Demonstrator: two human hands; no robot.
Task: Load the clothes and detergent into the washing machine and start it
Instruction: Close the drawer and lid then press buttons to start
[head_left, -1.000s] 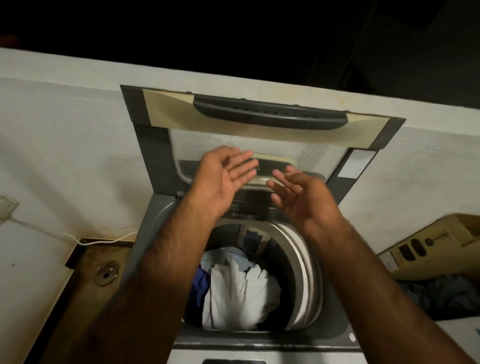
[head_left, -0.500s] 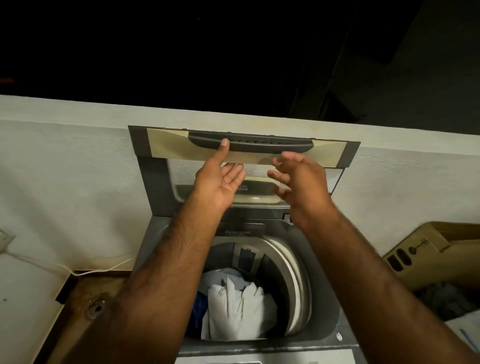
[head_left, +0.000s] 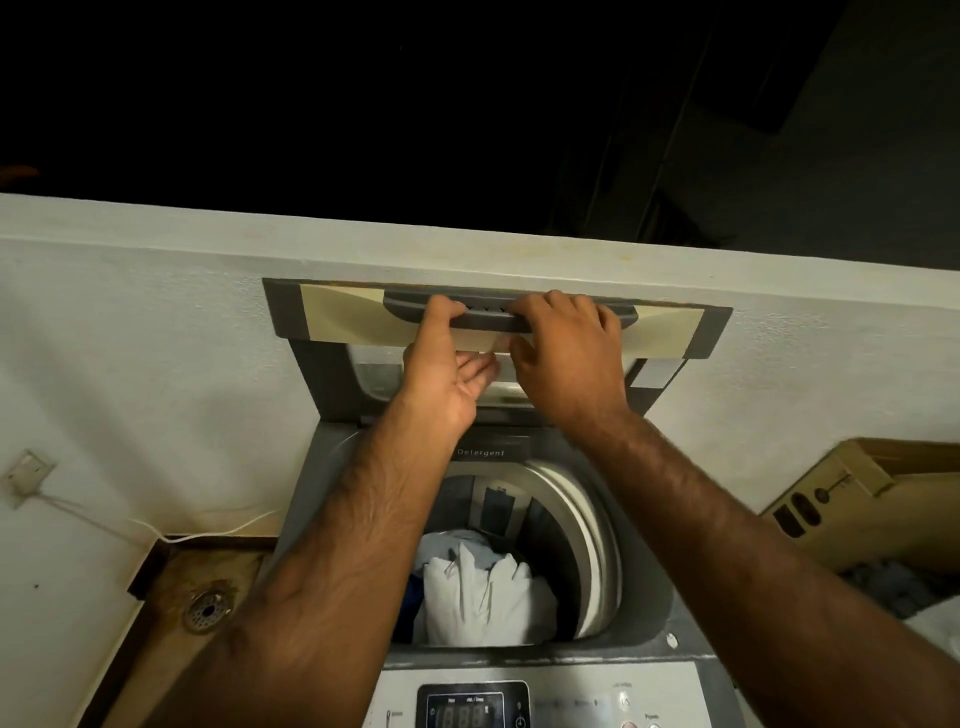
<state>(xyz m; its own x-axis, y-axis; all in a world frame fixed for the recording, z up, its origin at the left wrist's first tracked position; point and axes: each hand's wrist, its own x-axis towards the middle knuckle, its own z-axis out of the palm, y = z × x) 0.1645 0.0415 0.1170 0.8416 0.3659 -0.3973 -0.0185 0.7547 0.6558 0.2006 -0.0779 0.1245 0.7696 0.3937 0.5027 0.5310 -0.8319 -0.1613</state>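
A grey top-loading washing machine (head_left: 644, 623) stands against a white wall with its lid (head_left: 332, 317) raised upright. Both hands are up at the lid's dark handle (head_left: 405, 301). My left hand (head_left: 444, 374) grips it from below, thumb over the top. My right hand (head_left: 566, 358) has its fingers curled over the handle beside it. White and blue clothes (head_left: 483, 592) lie in the drum below. A compartment labelled "Detergent" (head_left: 480, 453) sits at the rear rim. The control panel (head_left: 472, 709) with a digital display shows at the bottom edge.
A low white wall (head_left: 156, 249) runs behind the machine, darkness beyond it. A floor drain (head_left: 207, 609) and a white cable (head_left: 171, 535) lie to the left. A cardboard box (head_left: 862, 499) and dark clothes (head_left: 883, 592) sit at the right.
Both hands rose from open in front of the lid's window up to the handle and closed on it. The camera tilted so the control panel came into view.
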